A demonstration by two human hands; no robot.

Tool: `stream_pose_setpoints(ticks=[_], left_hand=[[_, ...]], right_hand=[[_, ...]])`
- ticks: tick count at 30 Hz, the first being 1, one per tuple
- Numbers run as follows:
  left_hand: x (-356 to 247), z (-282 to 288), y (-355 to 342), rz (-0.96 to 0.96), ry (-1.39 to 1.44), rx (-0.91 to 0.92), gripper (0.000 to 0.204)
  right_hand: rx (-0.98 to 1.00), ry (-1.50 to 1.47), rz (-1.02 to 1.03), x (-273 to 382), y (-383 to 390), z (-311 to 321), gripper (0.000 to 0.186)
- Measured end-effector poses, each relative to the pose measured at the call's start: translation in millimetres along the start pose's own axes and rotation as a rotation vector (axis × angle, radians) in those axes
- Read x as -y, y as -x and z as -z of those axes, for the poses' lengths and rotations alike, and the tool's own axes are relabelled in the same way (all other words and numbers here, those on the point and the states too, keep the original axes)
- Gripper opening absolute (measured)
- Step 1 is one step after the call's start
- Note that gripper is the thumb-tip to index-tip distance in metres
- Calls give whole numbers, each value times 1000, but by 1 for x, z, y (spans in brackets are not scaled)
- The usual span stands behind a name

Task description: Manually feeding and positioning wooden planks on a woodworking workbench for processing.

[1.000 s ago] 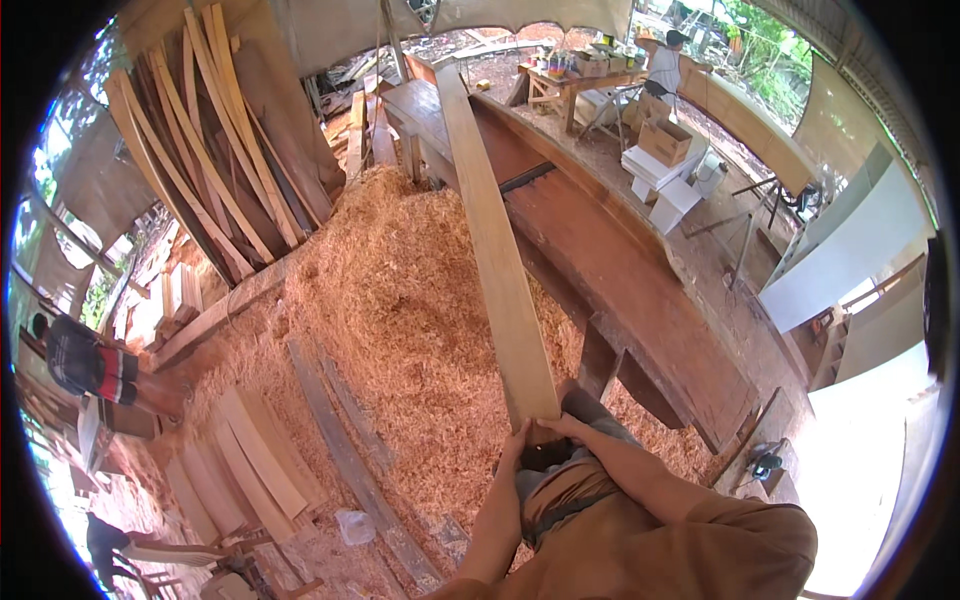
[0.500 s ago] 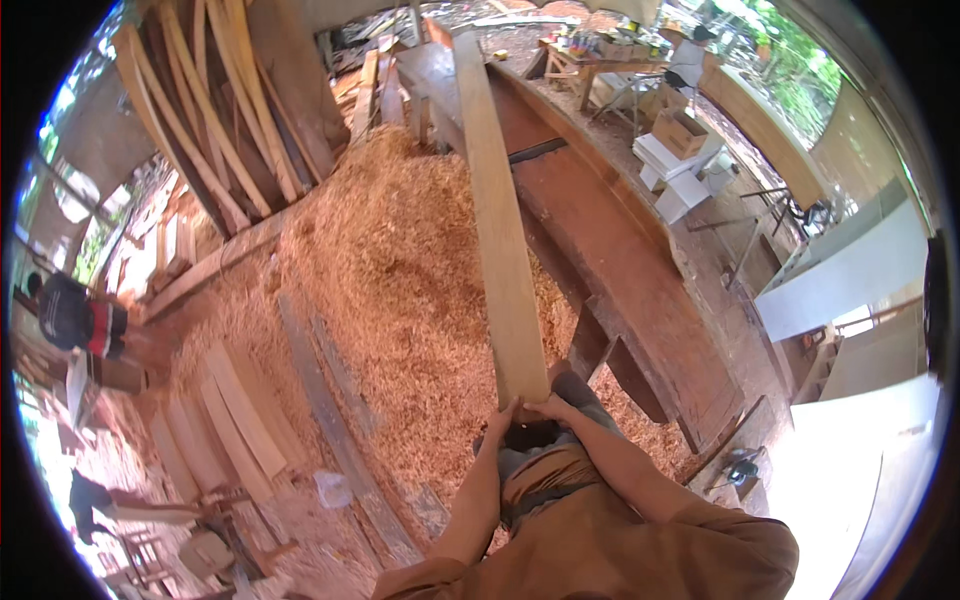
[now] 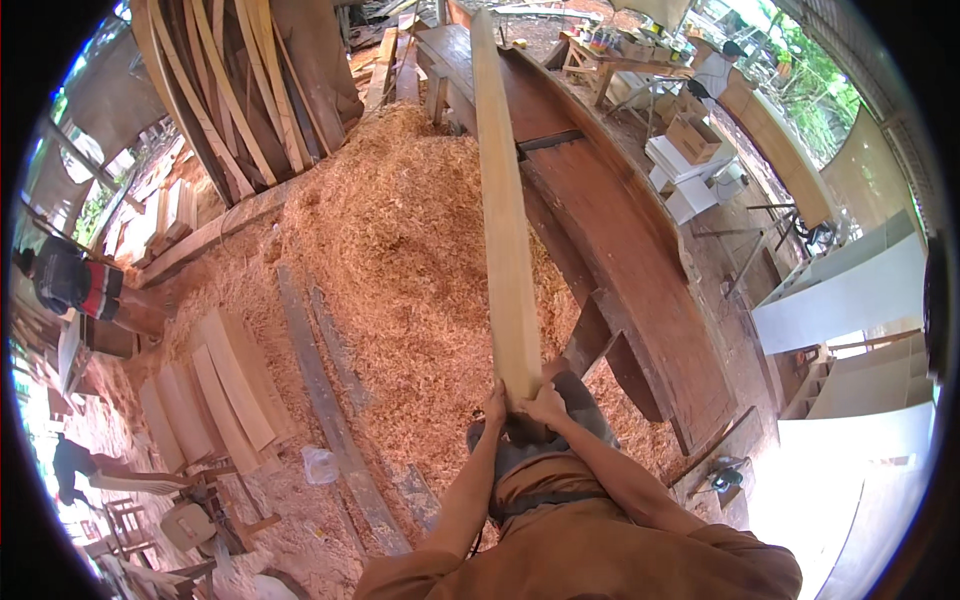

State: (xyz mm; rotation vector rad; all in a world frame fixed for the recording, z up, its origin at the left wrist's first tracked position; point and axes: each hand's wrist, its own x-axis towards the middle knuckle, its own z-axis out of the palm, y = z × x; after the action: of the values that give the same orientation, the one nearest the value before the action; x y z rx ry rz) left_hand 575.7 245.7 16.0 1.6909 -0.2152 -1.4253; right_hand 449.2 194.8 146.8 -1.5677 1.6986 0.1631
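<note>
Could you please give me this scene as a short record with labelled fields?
Hands: left hand and right hand hold the near end of the long plank, one at each side
Plank: pale wood, stretching away from the person
Ground: heaped wood shavings, a clear plastic bag
Upper left: curved wooden strips leaning upright
Right: long reddish-brown board, cardboard box
Others: person at far left

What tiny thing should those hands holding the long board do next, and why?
I'd probably steady the long board first: the left hand and right hand hold only its near end, while its far end reaches past the shavings pile, and I can't tell whether anything supports it.
</note>
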Motion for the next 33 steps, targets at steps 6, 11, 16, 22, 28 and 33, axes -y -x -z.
stream_pose_setpoints(ticks=[6, 11, 16, 22, 28, 33], left_hand=[[12, 0, -12, 74, 4, 22, 67], [16, 3, -18, 95, -17, 47, 67], [19, 4, -13, 120, 2, 66, 67], [34, 11, -15, 125, 75, 49, 68], [23, 0, -16, 71, 83, 57, 68], [47, -4, -14, 62, 118, 60, 69]], right_hand=[[-46, 167, 103, 67, 31, -3, 89], [20, 209, 150, 52, 26, 14, 98], [113, 238, 135, 49, 13, 5, 104], [174, 210, 156, 45, 4, -1, 112], [147, -17, 215, 12, -27, -25, 93], [362, -348, 303, -9, -42, -37, 94]])
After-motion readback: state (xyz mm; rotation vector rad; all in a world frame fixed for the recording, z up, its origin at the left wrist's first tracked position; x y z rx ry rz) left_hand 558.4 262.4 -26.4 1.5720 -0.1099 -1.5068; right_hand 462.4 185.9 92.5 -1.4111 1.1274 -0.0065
